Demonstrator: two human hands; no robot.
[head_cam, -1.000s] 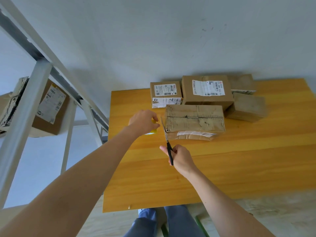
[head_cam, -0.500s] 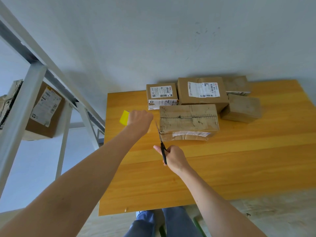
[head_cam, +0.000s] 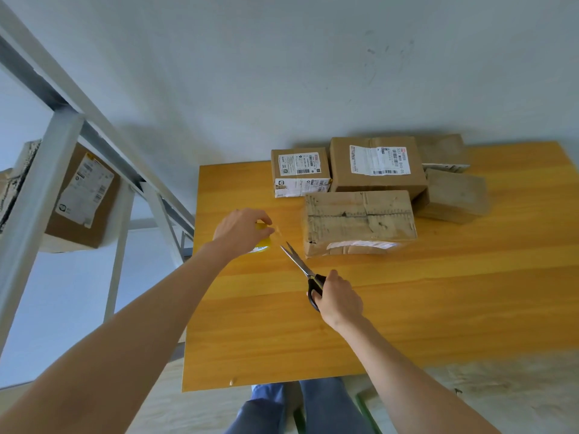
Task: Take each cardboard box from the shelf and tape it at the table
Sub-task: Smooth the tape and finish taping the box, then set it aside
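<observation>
— How far along is the job?
— Midway, I'd guess. Five cartons sit on the worktop (head_cam: pixel 407 292). The front box (head_cam: pixel 360 222) lies nearest the person, with something shiny on its near face, but I can't tell whether its top seam is sealed.
— And the hands?
— The left hand (head_cam: pixel 241 228) has its fingers curled round a yellow tape roll (head_cam: pixel 262 242), just left of that box. The right hand (head_cam: pixel 340 297) has its fingers clamped on the black handles of the scissors (head_cam: pixel 300 264). The blades are slightly apart with their tips at the roll, so I'd say a strip is being cut.
— What's left?
— At least one shelf box (head_cam: pixel 84 195) waits on the shelf (head_cam: pixel 40 170), over to the left.
</observation>
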